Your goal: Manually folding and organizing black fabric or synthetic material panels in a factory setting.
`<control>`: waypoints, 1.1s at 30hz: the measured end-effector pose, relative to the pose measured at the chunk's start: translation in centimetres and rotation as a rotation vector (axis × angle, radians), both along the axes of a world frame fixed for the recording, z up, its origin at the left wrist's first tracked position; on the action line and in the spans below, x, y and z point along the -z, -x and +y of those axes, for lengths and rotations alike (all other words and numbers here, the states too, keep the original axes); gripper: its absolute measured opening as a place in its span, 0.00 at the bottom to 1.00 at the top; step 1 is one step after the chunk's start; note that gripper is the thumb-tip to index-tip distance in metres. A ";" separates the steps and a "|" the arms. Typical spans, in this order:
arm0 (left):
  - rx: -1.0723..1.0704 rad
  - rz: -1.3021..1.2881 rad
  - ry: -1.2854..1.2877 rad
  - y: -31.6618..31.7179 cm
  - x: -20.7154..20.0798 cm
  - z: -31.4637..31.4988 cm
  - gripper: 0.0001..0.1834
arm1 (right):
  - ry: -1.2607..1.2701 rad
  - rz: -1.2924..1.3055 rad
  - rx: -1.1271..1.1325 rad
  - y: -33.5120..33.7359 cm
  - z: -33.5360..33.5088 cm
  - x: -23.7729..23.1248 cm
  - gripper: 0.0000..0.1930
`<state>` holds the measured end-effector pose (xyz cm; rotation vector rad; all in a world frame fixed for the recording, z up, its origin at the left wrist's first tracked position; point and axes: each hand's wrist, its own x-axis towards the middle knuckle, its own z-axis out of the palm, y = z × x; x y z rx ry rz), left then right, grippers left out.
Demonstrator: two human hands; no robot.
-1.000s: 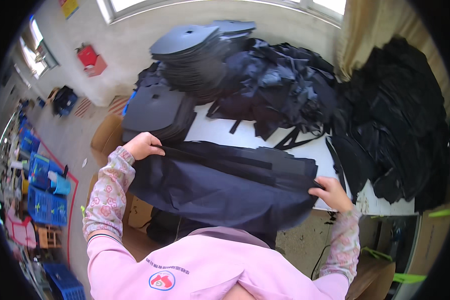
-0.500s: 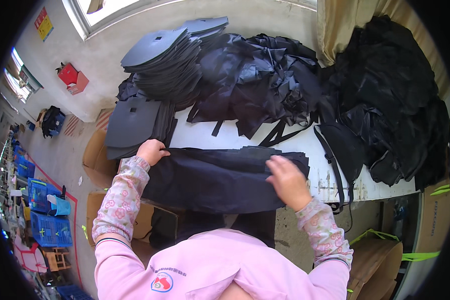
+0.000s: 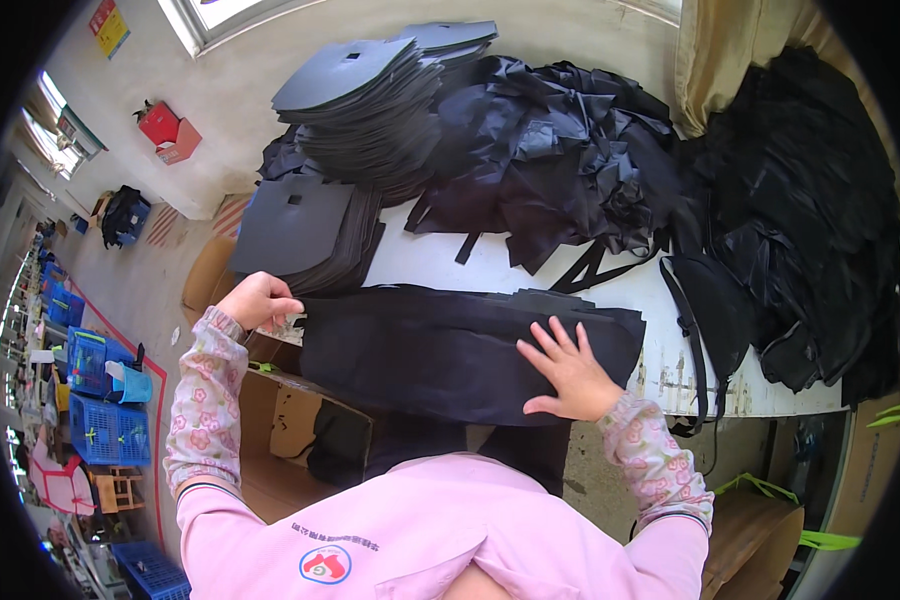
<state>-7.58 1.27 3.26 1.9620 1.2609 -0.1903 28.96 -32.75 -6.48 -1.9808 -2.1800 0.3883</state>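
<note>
A long black fabric panel lies across the near edge of the white table, on top of other dark layers that show at its far right. At its left end, my left hand is closed in a pinch at the far corner. My right hand rests flat on the right part of the panel, fingers spread. Just beyond my left hand is a low stack of dark grey sheets, each with a small square hole. A taller stack of such sheets stands behind it.
A heap of black fabric pieces and straps covers the back of the white table. Another large black pile rises at the right, with a strapped black piece before it. Cardboard boxes stand below the table's left end.
My left hand has moved left, and the panel's left end now lies smoother. My right hand has come down from a blurred raised pose to a flat spread on the fabric.
</note>
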 end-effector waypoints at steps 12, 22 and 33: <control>0.156 -0.646 -0.371 -10.3 -0.8 -8.5 0.18 | -0.112 1.210 0.206 7.8 9.6 -4.6 0.13; 0.106 -0.055 -0.796 -1.7 5.5 2.6 0.36 | 0.015 1.201 0.169 5.9 8.8 -4.3 0.12; 0.086 -0.616 -0.792 -5.8 -1.0 -8.2 0.17 | -0.358 0.859 0.312 5.7 9.3 -2.7 0.10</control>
